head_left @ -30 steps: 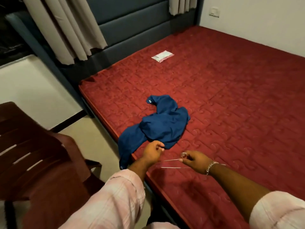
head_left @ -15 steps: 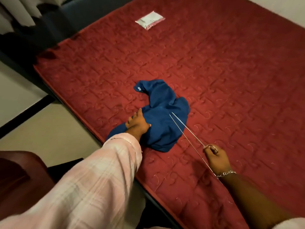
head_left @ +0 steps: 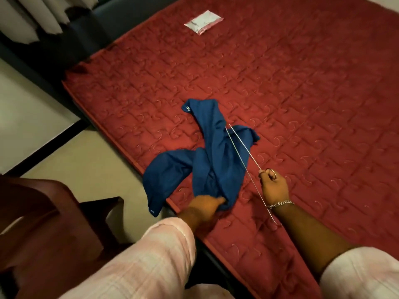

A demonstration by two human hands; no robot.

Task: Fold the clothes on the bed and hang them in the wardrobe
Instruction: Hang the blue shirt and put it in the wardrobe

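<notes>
A crumpled blue shirt (head_left: 213, 156) lies near the front edge of the red mattress (head_left: 302, 93), one part hanging over the edge. My left hand (head_left: 205, 207) grips the shirt's near end, fingers curled into the cloth. My right hand (head_left: 273, 186) holds a thin metal wire hanger (head_left: 241, 152) by its hook end. The hanger's wires stretch up and left across the shirt.
A small white packet (head_left: 203, 22) lies far back on the mattress. A dark wooden chair (head_left: 43, 223) stands at the lower left on the pale floor. Curtains (head_left: 38, 16) hang at the top left by the dark headboard.
My left hand has slid from the shirt's left side to its near end and gripped it. The shirt has been pulled toward me and stretched. My right hand and the hanger stayed roughly in place.
</notes>
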